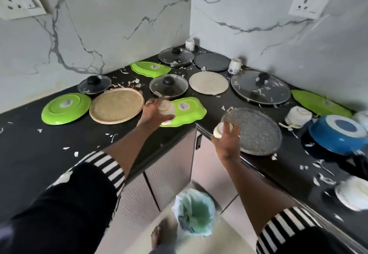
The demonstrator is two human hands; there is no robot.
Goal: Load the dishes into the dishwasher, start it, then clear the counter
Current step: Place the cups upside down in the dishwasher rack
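Your left fingers (154, 104) curl round a cream cup (164, 106), your right fingers (227, 130) round a second cup (218, 132), presumably to load both together.

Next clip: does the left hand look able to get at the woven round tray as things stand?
Likely yes for reach: the woven round tray lies just beside the left hand, nothing between. But that hand grips a white cup, so grasping looks awkward.

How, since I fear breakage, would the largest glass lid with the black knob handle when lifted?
The large round glass lid with a black knob is likely rigid and fragile, being glass. Its wide metal-rimmed span suggests some weight; the knob looks the surest hold. White scraps on it would probably slide off.
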